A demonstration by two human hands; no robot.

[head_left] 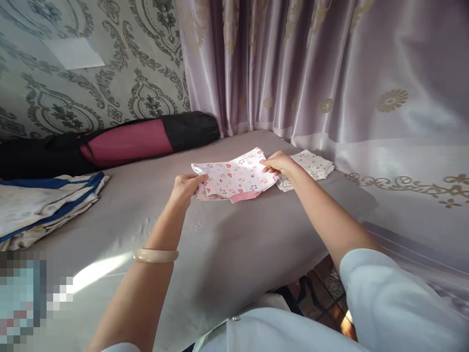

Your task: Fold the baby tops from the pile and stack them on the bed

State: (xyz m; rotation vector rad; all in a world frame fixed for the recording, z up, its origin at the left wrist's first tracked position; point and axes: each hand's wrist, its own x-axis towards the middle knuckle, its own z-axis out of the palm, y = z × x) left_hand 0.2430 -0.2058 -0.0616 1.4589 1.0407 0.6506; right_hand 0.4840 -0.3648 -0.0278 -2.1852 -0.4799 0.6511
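Note:
A small white garment with a pink, red and dark print (238,173) is stretched between my two hands above the bed; its shape suggests children's underpants or a shirt, I cannot tell which. A pink band (245,196) runs along its near edge. My left hand (187,188) pinches the left side, thumb on top. On the right side, my right hand (277,165) grips the cloth near the upper corner. Just behind that hand lies a folded stack of white printed cloth (311,165), partly covered by my hand and forearm.
Folded cloths with blue edging (47,205) lie on the left of the grey bed sheet (146,215). A long black and maroon bag (128,139) rests along the patterned wall. Lilac curtains (293,73) hang behind the bed. The lower left corner is pixelated.

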